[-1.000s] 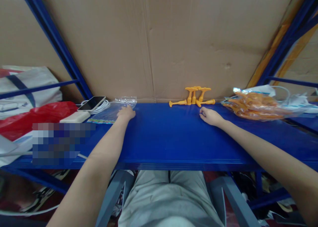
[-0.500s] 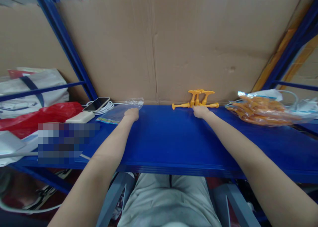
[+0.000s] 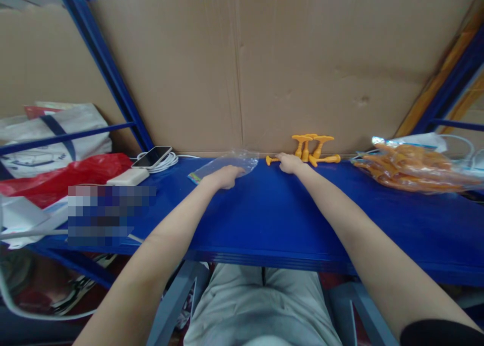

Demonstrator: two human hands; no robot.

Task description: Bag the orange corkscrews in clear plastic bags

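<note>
My left hand (image 3: 227,177) is closed on a clear plastic bag (image 3: 215,165), which has a coloured strip at its lower left end and lies low over the blue shelf. Farther right, my right hand (image 3: 290,163) has its fingers around an orange T-shaped plastic piece like a toy hammer (image 3: 269,160); its head pokes out to the left and the hand hides the rest. Just right of that hand, several matching toy hammers (image 3: 318,145) stand on end against the cardboard. One more toy hammer (image 3: 328,159) lies flat before them.
A bag of orange pieces (image 3: 412,169) rests on the right of the blue shelf (image 3: 257,220). To the left are a phone (image 3: 153,157) on a coiled white cable, a white block (image 3: 128,177) and a red plastic bag (image 3: 83,177). Cardboard (image 3: 295,58) walls the back.
My left hand has carried the clear bag to the right. My right hand has shifted left, from in front of the standing hammers onto the left lying one. The view has turned slightly.
</note>
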